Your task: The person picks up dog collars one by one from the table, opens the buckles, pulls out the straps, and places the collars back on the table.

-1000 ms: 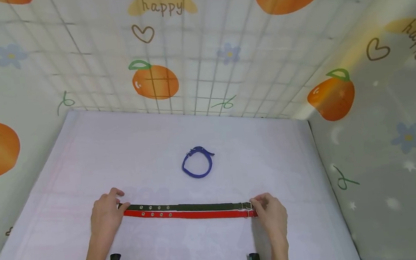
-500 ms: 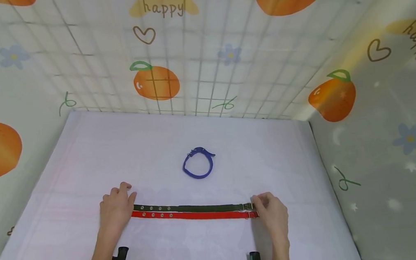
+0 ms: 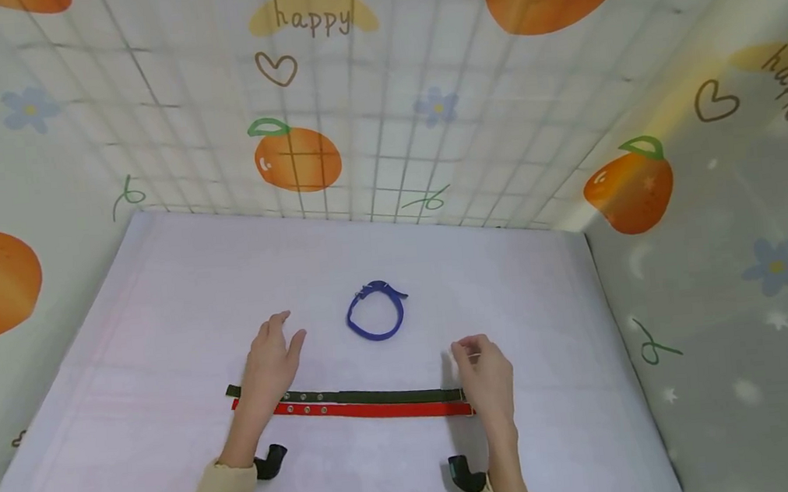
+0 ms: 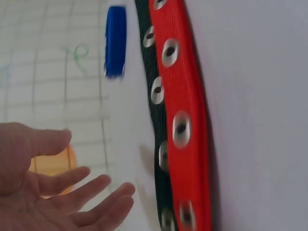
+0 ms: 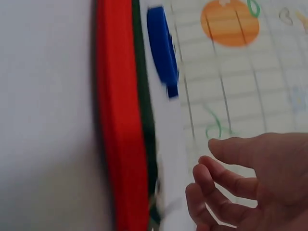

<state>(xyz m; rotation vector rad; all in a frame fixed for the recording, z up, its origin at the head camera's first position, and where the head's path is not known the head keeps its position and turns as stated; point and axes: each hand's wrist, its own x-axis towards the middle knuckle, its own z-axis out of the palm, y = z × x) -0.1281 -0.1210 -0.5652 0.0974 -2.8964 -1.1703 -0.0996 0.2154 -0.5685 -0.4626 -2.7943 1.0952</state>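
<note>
A green collar strap [image 3: 400, 395] and a red collar strap [image 3: 387, 410] lie straight and side by side, with metal eyelets at the left and buckles at the right. Beyond them rests a blue collar [image 3: 376, 310], buckled into a ring. My left hand [image 3: 270, 362] hovers over the eyelet ends with fingers spread, holding nothing; the left wrist view shows its loosely extended fingers [image 4: 96, 192]. Over the buckle ends is my right hand [image 3: 487, 371], its fingers loosely bent and nothing in them. Its wrist partly covers the buckles.
A white cloth [image 3: 180, 296] covers the table. Curtains printed with oranges [image 3: 298, 159] stand at the back and both sides, with a wire grid behind the rear one. A black elbow-shaped piece [image 3: 271, 461] sits at each wrist.
Both hands have left the ends of the green and red straps. The left hand has moved right and forward, the right hand left and forward, both toward the blue collar.
</note>
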